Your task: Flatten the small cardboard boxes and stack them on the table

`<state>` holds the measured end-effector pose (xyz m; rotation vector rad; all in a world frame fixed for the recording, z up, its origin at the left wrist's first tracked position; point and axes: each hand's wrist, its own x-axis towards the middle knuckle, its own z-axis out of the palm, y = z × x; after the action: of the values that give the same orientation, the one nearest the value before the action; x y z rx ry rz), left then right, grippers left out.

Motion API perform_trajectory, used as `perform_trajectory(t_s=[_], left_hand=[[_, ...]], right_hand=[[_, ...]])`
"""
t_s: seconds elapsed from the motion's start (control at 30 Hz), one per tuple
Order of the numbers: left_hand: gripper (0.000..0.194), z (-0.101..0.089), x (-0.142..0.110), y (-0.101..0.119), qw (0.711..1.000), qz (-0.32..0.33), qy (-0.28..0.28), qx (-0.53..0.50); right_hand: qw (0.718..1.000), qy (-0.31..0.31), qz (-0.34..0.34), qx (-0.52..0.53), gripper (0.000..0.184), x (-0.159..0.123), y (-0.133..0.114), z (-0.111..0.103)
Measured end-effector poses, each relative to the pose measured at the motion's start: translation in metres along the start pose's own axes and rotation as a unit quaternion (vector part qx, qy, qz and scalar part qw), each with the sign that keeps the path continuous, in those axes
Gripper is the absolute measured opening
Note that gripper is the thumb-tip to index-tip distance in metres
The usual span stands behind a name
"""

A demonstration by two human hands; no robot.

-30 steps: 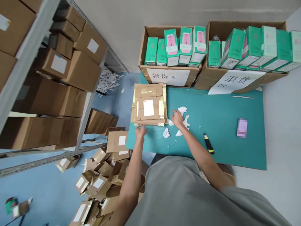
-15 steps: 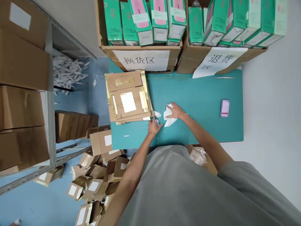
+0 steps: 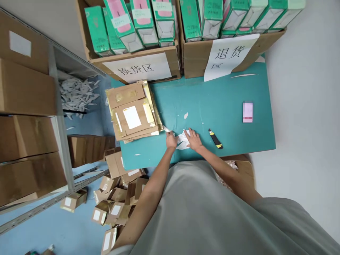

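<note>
Torn white paper scraps (image 3: 182, 144) lie on the green tabletop between my two hands. My left hand (image 3: 171, 141) is closed, its fingers curled around some of the scraps; a white strip pokes out by its fingertips. My right hand (image 3: 194, 140) lies flat on the scraps, fingers stretched and apart. To its right rests a black and yellow utility knife (image 3: 215, 139). Just up and left of my left hand is a stack of flattened cardboard boxes (image 3: 132, 118) with yellowish tape and white labels.
Two cartons (image 3: 175, 58) of green and pink boxes, with paper signs, line the table's back edge. A blurred pink and white item (image 3: 248, 112) lies at the right. A shelf with cardboard boxes (image 3: 29, 92) stands left; several boxes (image 3: 117, 209) cover the floor.
My hands have come closer together, pushing the scraps into a tighter heap. The utility knife now shows beside my right arm. The whole view has shifted and tilted.
</note>
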<state>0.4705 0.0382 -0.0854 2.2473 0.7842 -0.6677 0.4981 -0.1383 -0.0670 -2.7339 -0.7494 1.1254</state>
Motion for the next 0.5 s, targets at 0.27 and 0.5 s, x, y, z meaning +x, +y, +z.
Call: perform_trajectory(t_s=[0.27, 0.5], left_hand=[[0.051, 0.048, -0.049, 0.003, 0.996, 0.064, -0.055, -0.025], [0.057, 0.084, -0.082, -0.002, 0.991, 0.110, -0.046, 0.063]], right_hand=[[0.998, -0.015, -0.018, 0.066, 0.064, -0.026, 0.014, 0.021], [0.990, -0.030, -0.034, 0.137, 0.049, -0.052, 0.027, 0.050]])
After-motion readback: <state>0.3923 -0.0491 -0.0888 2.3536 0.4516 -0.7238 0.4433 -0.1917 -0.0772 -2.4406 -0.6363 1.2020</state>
